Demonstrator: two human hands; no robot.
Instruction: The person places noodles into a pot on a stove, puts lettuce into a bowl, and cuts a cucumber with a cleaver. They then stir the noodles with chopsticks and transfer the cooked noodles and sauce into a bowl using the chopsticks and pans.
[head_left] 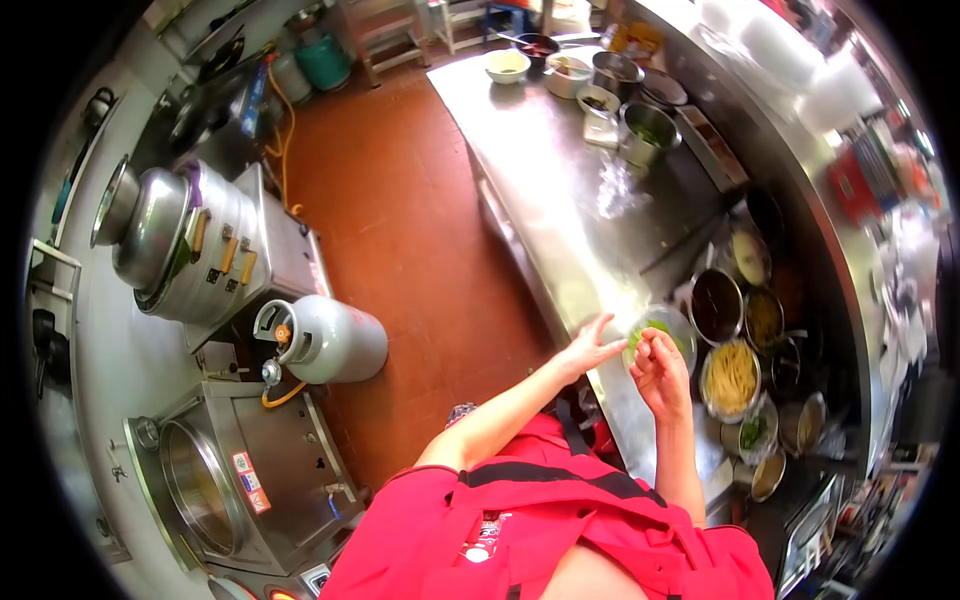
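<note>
A pale, see-through bowl [682, 318] stands near the front edge of the steel counter, with some chopped green leaves [655, 326] in it. My left hand [592, 348] is at the bowl's left side, fingers stretched and spread, holding nothing. Over the near part of the bowl is my right hand [660, 372], its fingertips pinched together close to the greens. Whatever lies between those fingertips is too small to make out. Just right of my right hand sits a metal pot of yellow noodle-like strips [731, 378].
Several metal pots, one with dark sauce [716, 305] and one with green leaves [753, 430], crowd the right of the steel counter [530, 150]. A crumpled plastic bag [620, 190] lies farther back. A gas cylinder [345, 340] stands on the red floor to the left.
</note>
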